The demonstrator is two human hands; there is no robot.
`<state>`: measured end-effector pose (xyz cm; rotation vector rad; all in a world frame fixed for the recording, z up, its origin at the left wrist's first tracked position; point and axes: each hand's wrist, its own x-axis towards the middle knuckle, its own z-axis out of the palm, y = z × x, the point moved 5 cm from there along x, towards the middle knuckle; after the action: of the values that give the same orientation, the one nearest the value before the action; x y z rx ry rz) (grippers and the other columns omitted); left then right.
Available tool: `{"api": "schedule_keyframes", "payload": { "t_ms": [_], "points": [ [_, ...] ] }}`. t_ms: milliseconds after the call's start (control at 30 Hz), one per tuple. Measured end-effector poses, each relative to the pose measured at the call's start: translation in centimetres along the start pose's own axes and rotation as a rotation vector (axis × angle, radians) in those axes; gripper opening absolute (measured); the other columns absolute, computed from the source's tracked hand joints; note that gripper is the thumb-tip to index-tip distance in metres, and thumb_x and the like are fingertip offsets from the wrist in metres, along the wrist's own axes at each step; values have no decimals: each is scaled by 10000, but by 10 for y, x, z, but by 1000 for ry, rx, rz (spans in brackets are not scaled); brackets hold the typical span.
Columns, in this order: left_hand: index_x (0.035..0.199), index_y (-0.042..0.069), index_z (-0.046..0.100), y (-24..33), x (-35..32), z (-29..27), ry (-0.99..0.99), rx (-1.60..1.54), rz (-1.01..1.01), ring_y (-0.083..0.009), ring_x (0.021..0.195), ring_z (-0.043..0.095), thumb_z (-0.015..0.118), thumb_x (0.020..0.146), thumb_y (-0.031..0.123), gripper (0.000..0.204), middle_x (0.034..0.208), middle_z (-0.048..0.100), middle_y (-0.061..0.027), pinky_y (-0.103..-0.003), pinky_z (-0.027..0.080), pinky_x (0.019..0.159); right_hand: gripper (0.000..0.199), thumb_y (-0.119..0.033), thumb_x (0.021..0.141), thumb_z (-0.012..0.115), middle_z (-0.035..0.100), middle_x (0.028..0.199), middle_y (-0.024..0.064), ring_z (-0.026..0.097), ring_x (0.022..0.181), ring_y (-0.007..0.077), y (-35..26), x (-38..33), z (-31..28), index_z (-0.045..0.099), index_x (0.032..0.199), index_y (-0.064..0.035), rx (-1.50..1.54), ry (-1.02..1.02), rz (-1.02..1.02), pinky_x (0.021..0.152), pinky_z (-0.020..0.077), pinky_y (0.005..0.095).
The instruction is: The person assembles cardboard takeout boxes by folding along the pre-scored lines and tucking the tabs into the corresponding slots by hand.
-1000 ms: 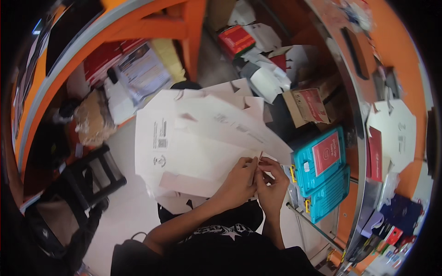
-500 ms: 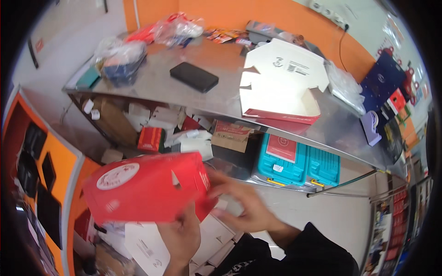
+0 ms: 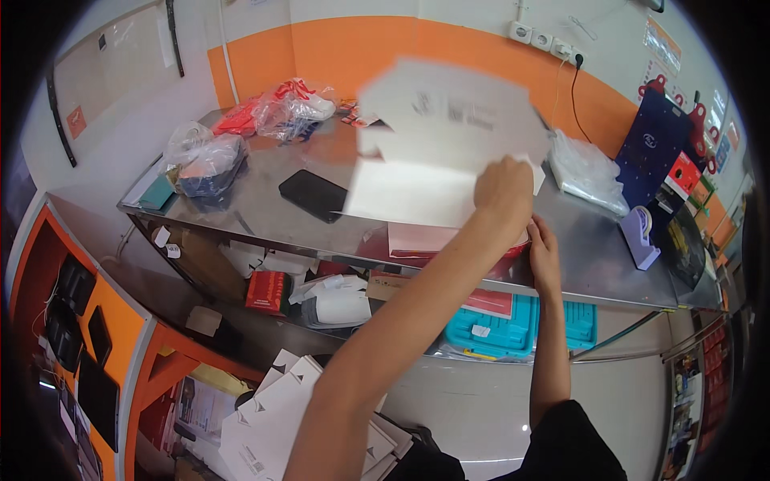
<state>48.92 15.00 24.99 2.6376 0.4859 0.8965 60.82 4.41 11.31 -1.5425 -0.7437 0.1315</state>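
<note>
A cardboard box [image 3: 425, 188], white inside and red outside, stands open over the front of the steel table, its raised lid blurred by motion. My left hand [image 3: 504, 192] reaches across to the box's right inner corner, its fingers curled closed on the side wall. Lower and to the right, my right hand [image 3: 545, 255] holds the outside of that same corner, a bit of red card beside its fingers. My left forearm hides part of the box's front. Whether a second red box sits under or inside it, I cannot tell.
On the steel table [image 3: 249, 200] lie a black phone [image 3: 313, 195], plastic bags [image 3: 210, 156] and a purple tape dispenser [image 3: 640, 236]. Teal bins [image 3: 493, 325] sit beneath. Flattened white boxes [image 3: 269, 433] are stacked at lower left, near an orange cabinet [image 3: 128, 353].
The red box earlier held low at the left is no longer there. Both hands have moved up and right to the table, and the open box there has shifted left, its lid blurred.
</note>
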Motion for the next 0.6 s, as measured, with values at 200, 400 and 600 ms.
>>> {"api": "schedule_keyframes", "payload": {
  "t_ms": [200,400,600],
  "points": [
    [924,-50,676,-29,0,100,-199,-221,-111,-428,971,662,585,909,155,225,985,671,-285,-463,546,834,418,-238,1024,410,685,1102,199,628,1041,238,4,-3,0,593,1256,59,-63,-73,-56,921,457,327],
    [830,-106,654,-26,8,123,-351,-368,-96,-450,827,681,505,970,305,459,791,670,-306,-474,527,819,410,-257,1014,408,676,1051,213,630,947,280,-2,-8,-7,608,1204,46,-181,2,-62,850,458,361],
    [803,-121,655,-7,-11,83,-301,-329,-65,-496,824,656,492,984,388,564,772,643,-346,-509,516,808,403,-287,1024,411,657,964,193,605,921,275,1,-7,-12,619,1124,42,-202,17,-18,855,448,348]
  ]
}}
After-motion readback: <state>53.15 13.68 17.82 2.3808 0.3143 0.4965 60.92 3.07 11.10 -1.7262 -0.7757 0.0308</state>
